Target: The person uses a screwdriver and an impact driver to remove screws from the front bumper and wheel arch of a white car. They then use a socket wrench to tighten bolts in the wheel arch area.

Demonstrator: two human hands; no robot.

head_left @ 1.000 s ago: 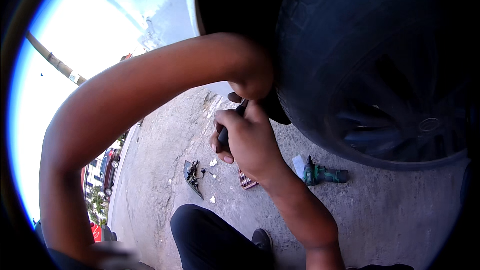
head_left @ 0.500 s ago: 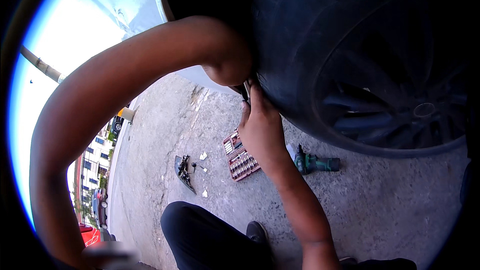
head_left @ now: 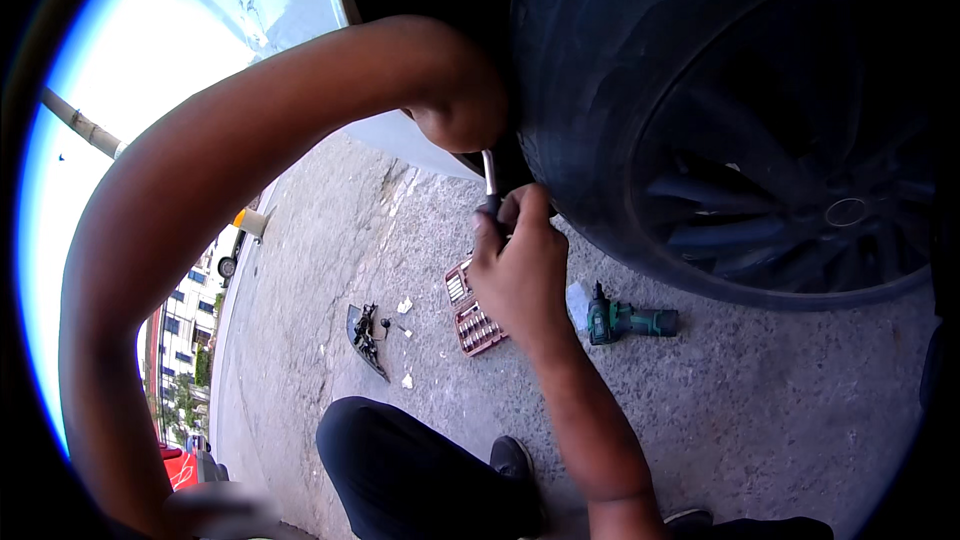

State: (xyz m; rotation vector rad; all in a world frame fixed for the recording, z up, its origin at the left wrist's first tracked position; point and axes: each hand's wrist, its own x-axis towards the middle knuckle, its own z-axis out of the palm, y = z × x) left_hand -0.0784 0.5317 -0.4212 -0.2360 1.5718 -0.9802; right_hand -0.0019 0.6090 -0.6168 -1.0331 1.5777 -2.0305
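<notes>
My left arm arches over from the left, and my left hand point(head_left: 465, 120) bends into the dark gap between the light car body panel point(head_left: 415, 147) and the tyre point(head_left: 590, 140). Its fingers are hidden. Just below it, my right hand point(head_left: 520, 260) is closed around the black handle of a tool with a slim metal shaft point(head_left: 489, 175). The shaft points up toward my left hand, and its upper end is out of sight. The spoked wheel point(head_left: 845, 212) fills the upper right.
On the rough concrete lie an open reddish socket set case point(head_left: 480, 333), a green cordless power tool point(head_left: 630, 322) and a dark curved part with wires point(head_left: 366, 340), with small white scraps near it. My bent knee point(head_left: 375, 430) and shoe point(head_left: 511, 458) are below.
My right hand has moved down, away from the gap, and more of the tool's metal shaft now shows. The left hand stays in the gap; the view has shifted slightly.
</notes>
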